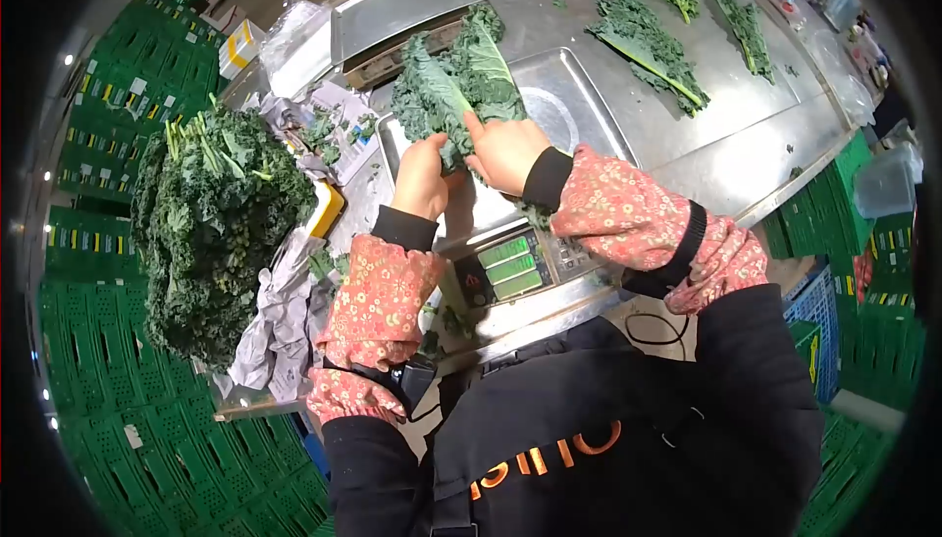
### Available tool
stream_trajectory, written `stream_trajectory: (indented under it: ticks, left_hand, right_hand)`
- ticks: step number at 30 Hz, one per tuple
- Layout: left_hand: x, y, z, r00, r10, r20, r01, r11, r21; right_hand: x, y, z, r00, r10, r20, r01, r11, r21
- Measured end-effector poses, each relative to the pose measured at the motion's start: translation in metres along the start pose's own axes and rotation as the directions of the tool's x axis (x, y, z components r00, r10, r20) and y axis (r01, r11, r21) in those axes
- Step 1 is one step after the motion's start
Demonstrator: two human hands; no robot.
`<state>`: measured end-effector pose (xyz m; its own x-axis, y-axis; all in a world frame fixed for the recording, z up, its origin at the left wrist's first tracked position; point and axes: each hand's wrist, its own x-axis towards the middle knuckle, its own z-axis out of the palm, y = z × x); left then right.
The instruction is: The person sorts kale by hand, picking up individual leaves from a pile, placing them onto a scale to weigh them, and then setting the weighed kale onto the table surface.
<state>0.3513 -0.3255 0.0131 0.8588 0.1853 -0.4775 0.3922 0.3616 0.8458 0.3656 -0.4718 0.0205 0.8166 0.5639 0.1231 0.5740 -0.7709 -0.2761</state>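
Some curly kale leaves (459, 81) are between my hands, over the left part of the metal tray (601, 110) of a digital scale. My left hand (422, 180) is closed at the lower left edge of the leaves, its fingertips partly hidden. From the right, my right hand (508, 153) grips the leaves, with a finger lying along a pale stem. Below the tray, the scale's display (512, 264) glows green, its digits too blurred to read.
A big kale heap (221, 233) lies on the left beside crumpled paper (275, 311). Loose kale leaves (653, 51) lie on the steel table (731, 130) at the upper right. Another metal tray (407, 7) sits behind. Green crates (128, 360) are stacked around.
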Motion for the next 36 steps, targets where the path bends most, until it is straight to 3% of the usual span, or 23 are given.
stream_trajectory:
  ticks: [3,4,6,7,9,10,12,14,16,18,20,23,24,26,28,29,30,32,34,35,36]
  left_hand:
    - [-0.008,0.003,-0.004,1.0,0.004,0.031,-0.003,1.0,-0.017]
    - [-0.01,0.004,-0.005,1.0,0.009,0.027,-0.008,1.0,-0.022]
    - [-0.012,0.005,-0.004,0.999,-0.037,0.034,0.039,0.997,-0.074]
    - [-0.007,0.004,-0.004,0.996,-0.085,-0.024,0.083,0.995,-0.056]
    - [-0.008,0.01,0.007,0.996,-0.085,0.001,0.085,0.993,-0.081]
    - [-0.007,0.012,0.014,0.996,-0.088,0.031,0.091,0.991,-0.096]
    - [0.002,0.015,0.031,0.99,-0.057,0.126,0.077,0.984,-0.163]
    - [0.027,0.014,0.045,1.0,0.016,-0.003,-0.016,0.967,-0.255]
    - [0.024,0.029,0.055,0.993,0.111,0.05,-0.091,0.949,-0.303]
    - [0.02,0.049,0.07,0.992,0.12,0.028,-0.107,0.951,-0.291]
    - [0.018,0.071,0.086,0.996,0.08,0.033,-0.071,0.973,-0.22]
    - [0.03,0.104,0.108,0.948,0.2,0.247,-0.213,0.977,0.026]
    - [0.039,0.116,0.117,0.933,0.225,0.281,-0.272,0.952,0.14]
    - [0.057,0.147,0.125,0.899,0.198,0.39,-0.318,0.907,0.274]
    - [0.065,0.168,0.119,0.898,0.258,0.357,-0.376,0.871,0.316]
    - [0.077,0.181,0.099,0.874,0.382,0.3,-0.464,0.841,0.279]
    - [0.077,0.183,0.076,0.839,0.484,0.248,-0.538,0.804,0.251]
    - [0.076,0.18,0.02,0.854,0.512,0.093,-0.509,0.785,0.354]
    - [0.074,0.168,-0.057,0.701,0.714,-0.008,-0.556,0.553,0.621]
    - [0.06,0.164,-0.086,0.562,0.827,-0.011,-0.454,0.319,0.832]
    - [0.043,0.164,-0.112,0.424,0.905,0.03,-0.241,0.08,0.967]
  right_hand:
    - [0.005,0.008,-0.043,0.999,-0.044,-0.015,0.043,0.997,-0.058]
    - [0.006,0.019,-0.046,0.983,-0.025,-0.182,0.029,0.999,0.019]
    - [0.012,0.049,-0.05,0.944,0.06,-0.326,-0.042,0.997,0.06]
    - [0.018,0.066,-0.04,0.944,0.053,-0.324,-0.037,0.998,0.057]
    - [0.033,0.094,-0.011,0.959,0.279,0.042,-0.27,0.863,0.428]
    - [0.039,0.091,-0.015,0.884,0.124,0.451,-0.443,0.529,0.724]
    - [0.054,0.072,0.014,0.978,0.032,0.204,-0.202,0.346,0.916]
    - [0.062,0.044,0.011,0.926,0.309,0.215,-0.348,0.486,0.802]
    - [0.079,0.055,0.025,0.94,0.272,0.206,-0.301,0.375,0.877]
    - [0.075,0.064,0.009,0.989,0.142,0.026,-0.068,0.295,0.953]
    - [0.077,0.074,-0.007,0.99,0.128,-0.064,0.032,0.236,0.971]
    - [0.102,0.1,-0.04,0.963,0.229,-0.142,0.117,0.117,0.986]
    - [0.113,0.112,-0.056,0.946,0.275,-0.174,0.141,0.135,0.981]
    - [0.146,0.146,-0.07,0.885,0.307,-0.35,0.253,0.314,0.915]
    - [0.181,0.177,-0.085,0.777,0.384,-0.498,0.16,0.646,0.747]
    - [0.211,0.196,-0.113,0.782,0.436,-0.446,-0.02,0.733,0.68]
    - [0.234,0.216,-0.107,0.758,0.433,-0.488,-0.01,0.756,0.655]
    - [0.27,0.24,-0.108,0.736,0.457,-0.5,-0.163,0.836,0.524]
    - [0.313,0.281,-0.081,0.698,0.448,-0.559,-0.231,0.879,0.417]
    - [0.327,0.305,-0.065,0.657,0.408,-0.634,-0.237,0.91,0.341]
    - [0.347,0.319,-0.042,0.621,0.361,-0.695,-0.234,0.932,0.275]
